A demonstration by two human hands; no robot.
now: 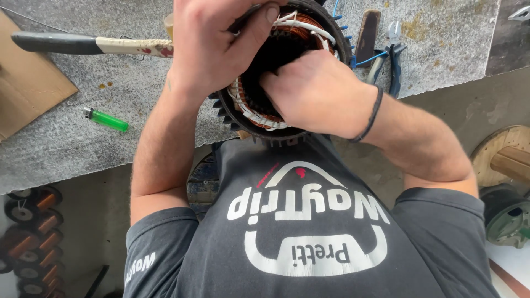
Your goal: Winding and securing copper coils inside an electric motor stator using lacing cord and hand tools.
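A black finned motor stator (329,28) with copper windings and white ties (255,113) rests at the near edge of a grey workbench (83,83). My left hand (212,47) grips its upper left rim, thumb over the edge. My right hand (317,91) reaches into the bore with its fingers tucked inside against the windings; a dark band circles that wrist.
A long tool with a black handle and pale shaft (83,44) lies at the back left. A green lighter (106,120) sits on the bench beside brown cardboard (25,88). Blue-handled pliers (393,52) lie right of the stator. Copper wire spools (30,221) stand on the floor at the left.
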